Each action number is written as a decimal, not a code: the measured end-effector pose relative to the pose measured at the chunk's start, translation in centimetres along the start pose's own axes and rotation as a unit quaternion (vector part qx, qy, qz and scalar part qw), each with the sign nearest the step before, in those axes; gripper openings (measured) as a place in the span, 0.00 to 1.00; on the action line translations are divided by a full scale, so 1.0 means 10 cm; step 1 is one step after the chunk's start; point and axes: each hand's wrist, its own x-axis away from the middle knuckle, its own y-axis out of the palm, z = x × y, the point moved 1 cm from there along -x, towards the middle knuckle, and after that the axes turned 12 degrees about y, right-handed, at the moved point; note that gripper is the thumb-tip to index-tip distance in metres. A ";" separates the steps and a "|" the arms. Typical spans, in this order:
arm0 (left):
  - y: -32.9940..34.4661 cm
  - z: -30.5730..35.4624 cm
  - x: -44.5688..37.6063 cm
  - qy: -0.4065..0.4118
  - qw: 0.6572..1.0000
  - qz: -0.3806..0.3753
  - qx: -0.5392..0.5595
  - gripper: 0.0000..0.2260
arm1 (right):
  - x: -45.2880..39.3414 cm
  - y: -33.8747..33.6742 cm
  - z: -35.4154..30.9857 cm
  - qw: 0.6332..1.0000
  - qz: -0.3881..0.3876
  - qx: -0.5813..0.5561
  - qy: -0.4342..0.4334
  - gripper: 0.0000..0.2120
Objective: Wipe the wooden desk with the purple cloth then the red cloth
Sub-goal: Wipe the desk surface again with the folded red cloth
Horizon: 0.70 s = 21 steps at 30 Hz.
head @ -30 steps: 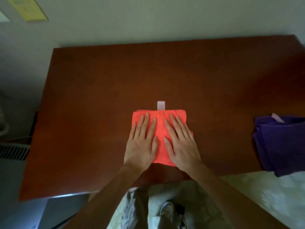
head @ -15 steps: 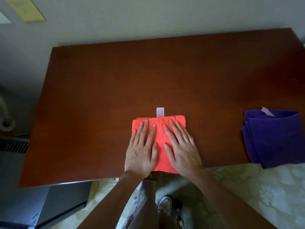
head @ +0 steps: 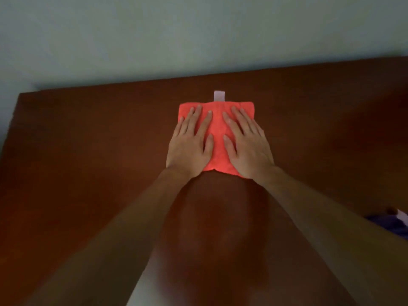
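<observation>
Bare forearms stretch forward over dark wooden desk. Purple cloth at near right edge, mostly cut off. Left hand and right hand flat, fingers spread, gripping nothing, pressing red cloth mid-desk. White tag beyond cloth. Pale wall behind desk's far edge.

Purple cloth cut off at right edge; red cloth mostly hidden under hands.
</observation>
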 end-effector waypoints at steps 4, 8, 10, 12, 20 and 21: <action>0.08 -0.32 -0.69 0.006 1.000 -0.001 -0.010 0.28 | -0.75 0.13 0.11 1.000 0.027 -0.003 -0.006 0.28; 0.13 -0.47 -1.02 0.001 1.000 -0.008 -0.020 0.30 | -1.16 0.19 0.20 0.999 0.022 0.000 -0.024 0.29; 0.13 -0.49 -1.05 -0.001 1.000 -0.018 -0.021 0.31 | -1.19 0.21 0.21 1.000 0.011 0.004 -0.019 0.30; 0.13 -0.49 -1.04 -0.002 0.999 -0.030 -0.023 0.31 | -1.16 0.20 0.18 1.000 -0.003 0.008 -0.009 0.31; 0.15 -0.13 -0.72 0.006 0.997 -0.065 -0.039 0.32 | -0.62 0.04 0.27 1.000 -0.020 0.000 -0.001 0.31; 0.16 -0.02 -0.62 0.010 0.997 -0.064 -0.037 0.31 | -0.49 -0.01 0.32 1.000 -0.023 0.001 0.000 0.31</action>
